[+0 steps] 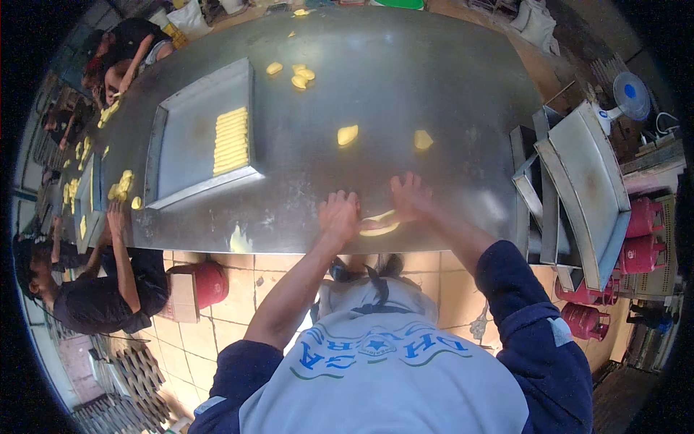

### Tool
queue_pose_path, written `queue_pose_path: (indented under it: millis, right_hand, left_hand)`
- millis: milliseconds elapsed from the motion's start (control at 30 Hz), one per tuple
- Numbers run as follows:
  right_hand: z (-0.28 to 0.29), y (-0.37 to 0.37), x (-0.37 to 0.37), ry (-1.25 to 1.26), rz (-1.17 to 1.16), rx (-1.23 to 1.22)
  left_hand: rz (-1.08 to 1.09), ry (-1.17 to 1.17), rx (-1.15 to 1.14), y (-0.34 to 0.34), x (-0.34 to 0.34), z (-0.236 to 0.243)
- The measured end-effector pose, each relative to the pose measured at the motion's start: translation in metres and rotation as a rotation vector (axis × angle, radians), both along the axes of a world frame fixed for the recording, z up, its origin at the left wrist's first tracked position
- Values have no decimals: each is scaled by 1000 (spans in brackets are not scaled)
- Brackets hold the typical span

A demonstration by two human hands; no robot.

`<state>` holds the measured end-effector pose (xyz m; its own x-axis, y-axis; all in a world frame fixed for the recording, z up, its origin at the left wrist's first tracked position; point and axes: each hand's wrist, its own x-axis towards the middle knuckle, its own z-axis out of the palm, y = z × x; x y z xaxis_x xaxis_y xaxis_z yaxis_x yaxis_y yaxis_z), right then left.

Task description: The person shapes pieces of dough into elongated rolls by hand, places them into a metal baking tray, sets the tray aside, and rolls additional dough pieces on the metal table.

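A flattened yellow dough strip with reddish-brown filling lies near the front edge of the steel table. At its left end is my left hand, fingers curled down, with what is under them hidden. My right hand has bent fingers on the strip's right end. Farther back sit two small dough lumps, with several more beyond. A pale smear marks the table's edge to the left.
A metal tray holds rows of dough sticks on the left. Stacked trays and a fan stand at right, beside pink gas cylinders. Co-workers work along the left side. A pink container is below the table.
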<state>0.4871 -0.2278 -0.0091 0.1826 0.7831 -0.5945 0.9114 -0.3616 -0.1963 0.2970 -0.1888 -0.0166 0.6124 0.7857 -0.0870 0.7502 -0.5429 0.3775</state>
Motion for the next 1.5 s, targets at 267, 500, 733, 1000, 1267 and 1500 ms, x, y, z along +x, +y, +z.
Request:
queue_pose_path:
  millis: [267,500,733,1000,1267,1500]
  right_hand:
    - [15,-15,20,-155,-124,30]
    - [14,-11,42,-129,-375,146]
    - [3,-17,20,-33,-84,44]
    - [1,-37,39,-170,-25,349]
    - [4,-24,25,-105,-247,77]
    - [-6,-4,31,-202,-109,124]
  left_hand:
    - [-49,-137,77,-1,-14,-10]
    - [24,-93,142,5,-15,-8]
    - [-5,-6,-29,-11,17,-2]
    - [-129,-115,48,-3,-8,0]
    - [-95,-36,8,2,-11,-7]
    - [-133,-106,108,6,-17,-13]
